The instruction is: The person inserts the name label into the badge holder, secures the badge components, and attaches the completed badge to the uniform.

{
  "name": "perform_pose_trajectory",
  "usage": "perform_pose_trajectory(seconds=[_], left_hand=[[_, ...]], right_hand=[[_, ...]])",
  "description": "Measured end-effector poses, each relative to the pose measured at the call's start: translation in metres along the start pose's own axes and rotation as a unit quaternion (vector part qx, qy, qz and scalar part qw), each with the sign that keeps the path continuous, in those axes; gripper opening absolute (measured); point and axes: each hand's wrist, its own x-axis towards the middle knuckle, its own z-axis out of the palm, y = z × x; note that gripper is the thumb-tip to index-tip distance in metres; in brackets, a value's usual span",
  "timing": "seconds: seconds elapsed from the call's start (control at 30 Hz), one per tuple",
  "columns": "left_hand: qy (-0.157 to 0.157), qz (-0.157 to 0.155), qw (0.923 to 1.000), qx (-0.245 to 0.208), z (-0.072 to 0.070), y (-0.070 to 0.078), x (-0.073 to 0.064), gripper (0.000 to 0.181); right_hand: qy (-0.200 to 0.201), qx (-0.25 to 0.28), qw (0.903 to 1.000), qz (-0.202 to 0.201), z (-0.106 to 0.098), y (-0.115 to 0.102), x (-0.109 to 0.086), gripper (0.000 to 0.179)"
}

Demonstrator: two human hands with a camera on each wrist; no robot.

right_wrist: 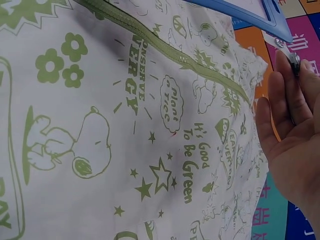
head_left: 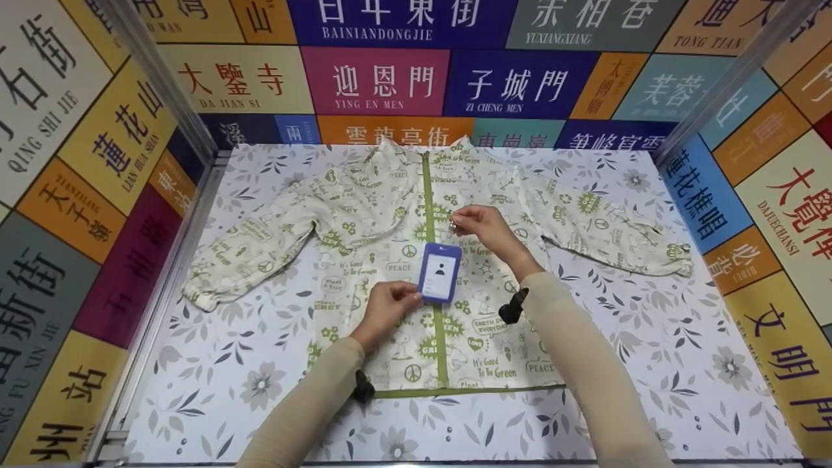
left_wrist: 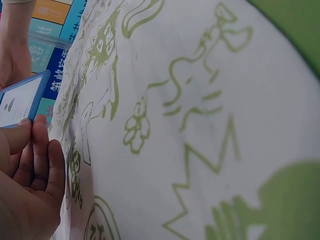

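A blue badge holder point(head_left: 431, 286) with a white card is held upright above a white jacket point(head_left: 494, 325) with green prints. My left hand point(head_left: 388, 311) pinches the badge holder at its lower left corner, thumb in front, as the left wrist view also shows. To the upper right, my right hand point(head_left: 491, 231) pinches a small metal clip point(right_wrist: 295, 62) between thumb and fingertips. In the right wrist view the clip is close to the badge holder's top edge; whether it is attached there I cannot tell. The jacket lies spread flat with its green zipper point(head_left: 442, 351) down the middle.
Beneath the jacket is a table point(head_left: 214, 403) covered with a white floral print. Colourful panels with street names point(head_left: 383, 81) enclose the back and both sides. The jacket's sleeves point(head_left: 253, 253) reach out left and right. Each wrist carries a small black device point(head_left: 513, 307).
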Motion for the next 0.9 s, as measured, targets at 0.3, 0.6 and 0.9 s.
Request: perform_pose_trajectory(seconds=[0.3,0.6,0.9], left_hand=[[0.003,0.0,1.0,0.004,0.0,-0.004,0.001,0.014],[0.001,-0.026,0.9996,-0.008,-0.003,-0.002,0.002,0.014],[-0.008,-0.031,0.9995,-0.005,-0.009,0.004,0.006,0.022]], right_hand=[[-0.019,0.001,0.9998,0.001,0.002,0.015,0.007,0.027],[-0.023,0.013,0.9996,-0.003,0.005,0.002,0.002,0.027],[-0.043,0.03,0.9986,-0.001,0.007,-0.008,0.0,0.03]])
